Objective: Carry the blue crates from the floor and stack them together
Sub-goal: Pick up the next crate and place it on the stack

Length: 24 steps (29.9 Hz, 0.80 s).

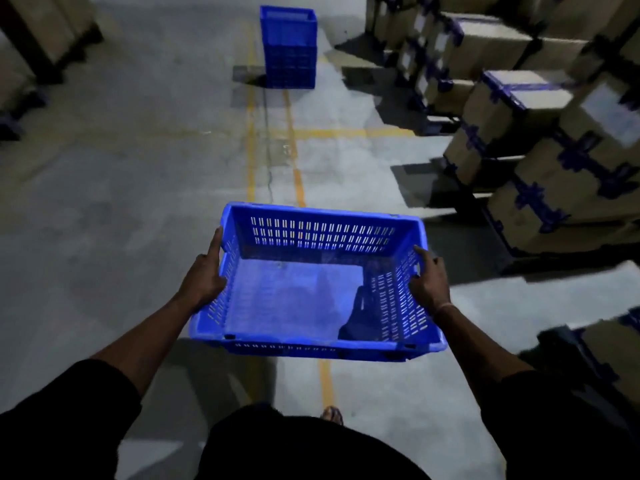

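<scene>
- The left hand (204, 277) presses flat against the left short wall of the carried crate (311, 292), fingers stretched along the rim; the right hand (427, 284) grips the opposite short wall, fingers curled at the slotted side; the hands sit well apart with the crate clamped between them.
- The carried crate is empty, open side up, held in the air above the concrete floor (138, 202); the left hold looks like pressure more than a hook, so the crate could slip and drop on that side.
- The crate stack (289, 46) stands far ahead of the carried crate, on the yellow floor lines (298, 181); a skewed landing could leave the rims unseated and tip the stack.
- Taped cardboard boxes (540, 161) crowd the right of the carried crate; a drift that way risks a knock; the light is dim, so footing is hard to judge.
</scene>
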Available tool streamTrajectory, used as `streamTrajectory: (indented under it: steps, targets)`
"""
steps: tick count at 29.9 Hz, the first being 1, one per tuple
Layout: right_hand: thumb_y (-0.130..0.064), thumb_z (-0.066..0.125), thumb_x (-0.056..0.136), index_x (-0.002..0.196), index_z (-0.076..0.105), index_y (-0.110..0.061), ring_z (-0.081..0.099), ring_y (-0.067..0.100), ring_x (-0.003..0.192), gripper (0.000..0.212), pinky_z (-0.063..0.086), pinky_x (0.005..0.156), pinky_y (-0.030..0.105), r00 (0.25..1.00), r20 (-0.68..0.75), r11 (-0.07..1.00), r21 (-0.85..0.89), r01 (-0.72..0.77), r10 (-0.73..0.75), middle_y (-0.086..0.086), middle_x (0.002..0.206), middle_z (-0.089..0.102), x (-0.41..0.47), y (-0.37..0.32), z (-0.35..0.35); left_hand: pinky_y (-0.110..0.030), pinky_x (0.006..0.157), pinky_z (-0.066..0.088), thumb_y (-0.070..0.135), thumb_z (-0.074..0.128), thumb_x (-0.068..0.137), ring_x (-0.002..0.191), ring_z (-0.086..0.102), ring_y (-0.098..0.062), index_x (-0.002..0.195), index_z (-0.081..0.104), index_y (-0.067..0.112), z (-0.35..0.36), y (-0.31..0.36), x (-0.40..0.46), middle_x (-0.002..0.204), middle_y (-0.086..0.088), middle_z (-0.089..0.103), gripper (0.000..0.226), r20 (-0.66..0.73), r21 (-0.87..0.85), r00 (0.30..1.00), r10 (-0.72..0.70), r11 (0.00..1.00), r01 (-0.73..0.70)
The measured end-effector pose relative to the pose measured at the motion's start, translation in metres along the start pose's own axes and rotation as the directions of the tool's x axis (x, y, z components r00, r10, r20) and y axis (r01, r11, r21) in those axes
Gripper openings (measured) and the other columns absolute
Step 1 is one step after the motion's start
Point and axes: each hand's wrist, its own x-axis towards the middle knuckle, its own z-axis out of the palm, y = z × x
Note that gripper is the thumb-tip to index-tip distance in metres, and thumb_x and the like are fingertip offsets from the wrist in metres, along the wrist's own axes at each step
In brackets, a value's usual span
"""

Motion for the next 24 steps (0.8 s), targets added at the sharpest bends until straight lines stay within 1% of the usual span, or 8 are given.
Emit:
streamTrajectory:
  steps: [1,5,8,11,15,18,20,24]
  targets:
    - [-0.001,0.056,0.085,0.149,0.044,-0.025,0.058,0.030,0.088,0.070,0.048,0.077,0.034,1.000,0.007,1.000,-0.002,0.012,-0.012,0.007,0.110,0.041,0.022,-0.014,0.002,-0.035,0.053,0.041,0.004,0.062,0.080,0.063,0.059,-0.033,0.151,-0.017,0.053,-0.005,-0.001,0.016,0.082,-0.017,0.057,0.117,-0.018,-0.008,1.000,-0.012,1.000,0.012]
    - [-0.001,0.058,0.087,0.150,0.043,-0.023,0.054,0.027,0.088,0.068,0.038,0.077,0.027,0.995,0.071,0.997,-0.027,0.070,-0.068,0.013,0.113,0.044,0.103,-0.065,0.014,-0.036,0.052,0.043,0.004,0.062,0.080,0.062,0.060,-0.033,0.152,-0.015,0.052,-0.025,-0.010,0.082,0.077,-0.015,0.058,0.116,-0.049,-0.038,0.997,-0.065,0.997,0.063]
    - [0.001,0.056,0.084,0.148,0.045,-0.021,0.058,0.037,0.101,0.069,0.044,0.083,0.034,0.993,0.082,0.995,-0.042,0.088,-0.084,0.017,0.113,0.048,0.174,-0.101,0.037,-0.039,0.055,0.046,0.003,0.062,0.077,0.063,0.060,-0.033,0.151,-0.015,0.054,-0.037,-0.023,0.147,0.080,-0.015,0.058,0.119,-0.063,-0.035,0.992,-0.110,0.993,0.108]
    - [0.003,0.053,0.085,0.148,0.046,-0.020,0.058,0.037,0.093,0.068,0.039,0.078,0.030,0.991,0.084,0.993,-0.047,0.107,-0.103,0.017,0.113,0.046,0.239,-0.139,0.064,-0.038,0.055,0.046,0.003,0.063,0.077,0.064,0.060,-0.032,0.151,-0.015,0.054,-0.052,-0.039,0.219,0.081,-0.015,0.058,0.119,-0.057,-0.051,0.991,-0.122,0.992,0.119]
    - [0.004,0.052,0.088,0.149,0.044,-0.019,0.047,0.023,0.083,0.066,0.034,0.074,0.025,0.992,0.071,0.994,-0.030,0.105,-0.103,0.021,0.117,0.047,0.318,-0.192,0.098,-0.041,0.055,0.048,0.003,0.063,0.077,0.062,0.061,-0.032,0.152,-0.014,0.052,-0.080,-0.057,0.321,0.080,-0.015,0.059,0.118,-0.062,-0.036,0.992,-0.106,0.994,0.104]
    - [0.002,0.052,0.091,0.149,0.043,-0.020,0.051,0.026,0.084,0.063,0.034,0.075,0.026,0.996,0.039,0.997,-0.005,0.082,-0.082,0.017,0.113,0.046,0.372,-0.234,0.114,-0.037,0.052,0.045,0.002,0.063,0.079,0.060,0.061,-0.030,0.153,-0.014,0.050,-0.110,-0.061,0.393,0.077,-0.015,0.059,0.117,-0.040,-0.024,0.995,-0.089,0.996,0.088]
    - [0.000,0.053,0.092,0.149,0.043,-0.021,0.049,0.024,0.083,0.062,0.035,0.076,0.027,0.997,0.028,0.998,-0.005,0.069,-0.069,0.012,0.109,0.042,0.401,-0.255,0.121,-0.034,0.051,0.042,0.003,0.064,0.080,0.060,0.061,-0.031,0.152,-0.016,0.050,-0.129,-0.061,0.437,0.077,-0.015,0.058,0.117,-0.030,-0.008,0.997,-0.073,0.997,0.073]
    - [0.000,0.051,0.091,0.149,0.043,-0.023,0.049,0.024,0.081,0.062,0.039,0.076,0.029,0.999,0.009,0.999,0.016,0.041,-0.041,0.009,0.108,0.041,0.471,-0.285,0.133,-0.033,0.050,0.041,0.004,0.064,0.081,0.060,0.060,-0.031,0.151,-0.018,0.053,-0.155,-0.056,0.529,0.078,-0.015,0.057,0.118,-0.016,0.017,0.999,-0.034,0.999,0.034]
